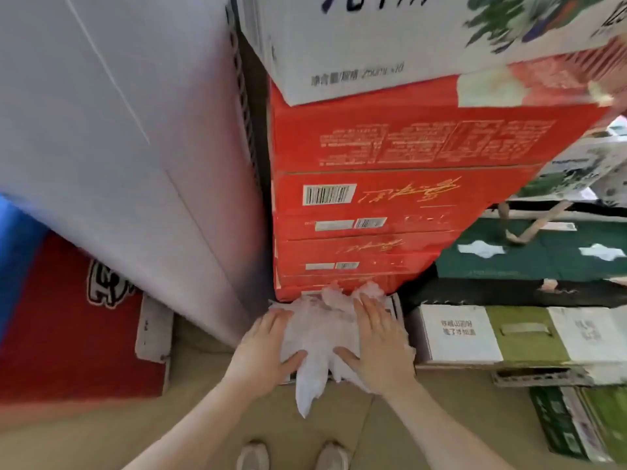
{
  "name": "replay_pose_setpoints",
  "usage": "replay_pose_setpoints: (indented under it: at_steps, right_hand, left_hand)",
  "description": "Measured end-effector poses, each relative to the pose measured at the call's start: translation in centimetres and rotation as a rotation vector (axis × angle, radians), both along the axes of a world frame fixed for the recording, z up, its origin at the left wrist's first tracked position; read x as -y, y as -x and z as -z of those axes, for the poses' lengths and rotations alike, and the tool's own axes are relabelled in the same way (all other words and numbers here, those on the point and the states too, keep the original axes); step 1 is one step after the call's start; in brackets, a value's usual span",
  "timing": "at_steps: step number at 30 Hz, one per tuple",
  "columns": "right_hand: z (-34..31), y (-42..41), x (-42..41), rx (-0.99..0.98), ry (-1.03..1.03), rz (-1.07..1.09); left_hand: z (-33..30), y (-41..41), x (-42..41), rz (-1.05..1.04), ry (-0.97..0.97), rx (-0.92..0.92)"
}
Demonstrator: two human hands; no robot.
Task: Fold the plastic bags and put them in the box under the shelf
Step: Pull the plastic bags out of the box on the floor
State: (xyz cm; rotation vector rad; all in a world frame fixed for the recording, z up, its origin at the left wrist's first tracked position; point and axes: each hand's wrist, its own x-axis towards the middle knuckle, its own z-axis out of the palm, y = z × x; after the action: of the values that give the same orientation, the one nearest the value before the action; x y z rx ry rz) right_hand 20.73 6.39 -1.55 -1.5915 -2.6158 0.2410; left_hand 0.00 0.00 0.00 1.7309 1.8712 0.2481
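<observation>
A crumpled bundle of white, see-through plastic bags (320, 329) lies on the floor against the foot of a stack of red cartons. My left hand (268, 347) presses on its left side with straight fingers and the thumb spread out. My right hand (376, 340) presses on its right side the same way. A pointed tail of plastic hangs towards me between my wrists. A white box rim (395, 308) shows just behind and to the right of the bundle, mostly hidden by the bags.
The stack of red cartons (390, 212) with a white carton (373, 45) on top rises right behind the bags. A large white appliance (118, 147) stands on the left, a red mat (68, 334) beside it. Green and white cartons (509, 334) line the right. My shoes (291, 456) stand on tan floor.
</observation>
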Motion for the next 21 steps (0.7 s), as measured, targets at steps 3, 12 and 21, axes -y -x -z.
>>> replay_pose_setpoints:
  at_steps: [3, 12, 21]
  right_hand:
    - [1.8, 0.6, -2.7, 0.155, 0.039, -0.177]
    - [9.2, -5.1, -4.8, 0.441, 0.494, -0.114]
    - [12.4, -5.0, -4.4, 0.206, 0.481, 0.087]
  left_hand:
    - [3.0, -1.1, -1.9, 0.129, -0.016, -0.127]
    - [12.0, -2.3, -3.1, 0.029, 0.25, -0.211]
    - [9.7, -5.4, -0.7, -0.092, -0.457, 0.288]
